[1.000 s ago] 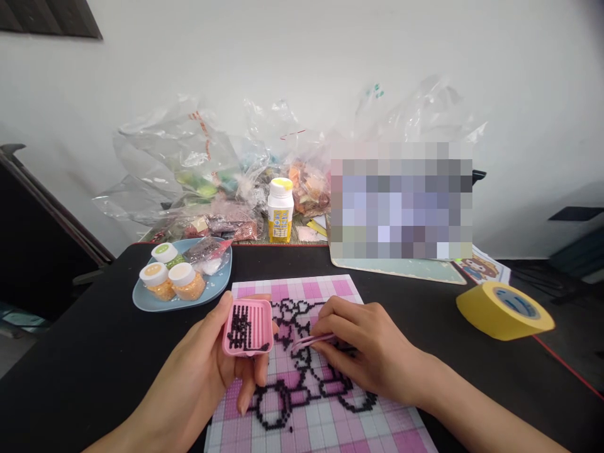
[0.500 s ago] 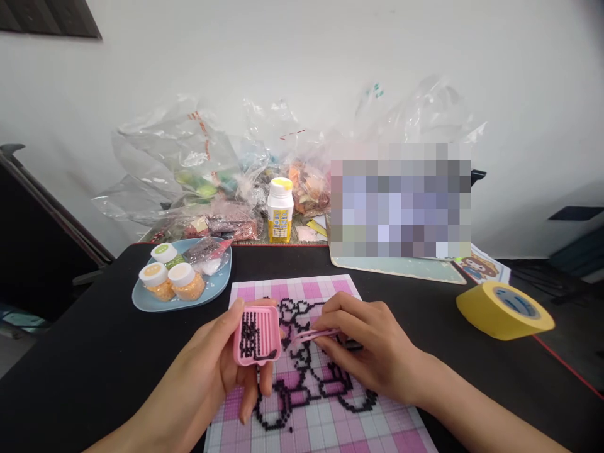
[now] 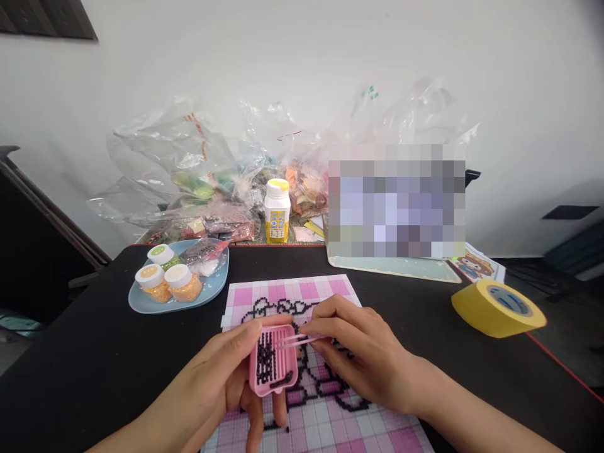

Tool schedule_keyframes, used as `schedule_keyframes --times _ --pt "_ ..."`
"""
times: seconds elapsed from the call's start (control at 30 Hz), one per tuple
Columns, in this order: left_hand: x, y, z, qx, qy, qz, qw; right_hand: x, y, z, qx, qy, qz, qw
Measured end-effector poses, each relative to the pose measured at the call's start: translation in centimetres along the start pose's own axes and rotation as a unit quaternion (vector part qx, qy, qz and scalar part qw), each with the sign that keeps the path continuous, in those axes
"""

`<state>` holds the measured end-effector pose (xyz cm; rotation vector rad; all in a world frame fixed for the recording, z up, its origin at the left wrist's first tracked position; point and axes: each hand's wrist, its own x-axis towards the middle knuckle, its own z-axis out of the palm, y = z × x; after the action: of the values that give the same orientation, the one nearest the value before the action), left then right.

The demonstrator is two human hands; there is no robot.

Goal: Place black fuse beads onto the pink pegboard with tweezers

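My left hand [image 3: 221, 384] holds a small pink ridged tray [image 3: 274, 360] with black beads in it, thumb along its left rim and fingers beneath. My right hand [image 3: 358, 352] pinches pink tweezers [image 3: 297, 340], whose tips reach over the tray's right side. Under both hands lies a pink-and-white checked pegboard [image 3: 287, 292] carrying a black bead outline, partly hidden by the hands.
A blue plate [image 3: 214, 286] holds three small white-lidded jars of orange and green beads and a bead bag. A yellow tape roll [image 3: 495, 308] lies at right. A white bottle [image 3: 277, 211], clear plastic bags and a blurred panel line the back of the black table [image 3: 94, 358].
My left hand has carried the pink tray to the right and nearer me. The tweezer tips, earlier over the pegboard, now reach over the tray.
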<state>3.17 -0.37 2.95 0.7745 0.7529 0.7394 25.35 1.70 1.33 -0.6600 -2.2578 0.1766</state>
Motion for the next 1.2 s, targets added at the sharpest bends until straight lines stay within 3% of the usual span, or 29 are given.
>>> schedule_keyframes --times 0.7,1.03,1.2 --pt "0.03 0.08 -0.15 0.004 0.007 -0.015 1.0 0.14 0.12 -0.11 -0.011 -0.002 -0.012 1.0" --pt "-0.11 0.53 0.41 -0.002 0.005 0.001 1.0 -0.15 0.37 -0.06 -0.011 0.051 0.002 0.999" --pt "-0.13 0.65 0.2 -0.003 0.03 0.005 1.0 -0.14 0.41 -0.3 -0.015 0.07 -0.001 0.997"
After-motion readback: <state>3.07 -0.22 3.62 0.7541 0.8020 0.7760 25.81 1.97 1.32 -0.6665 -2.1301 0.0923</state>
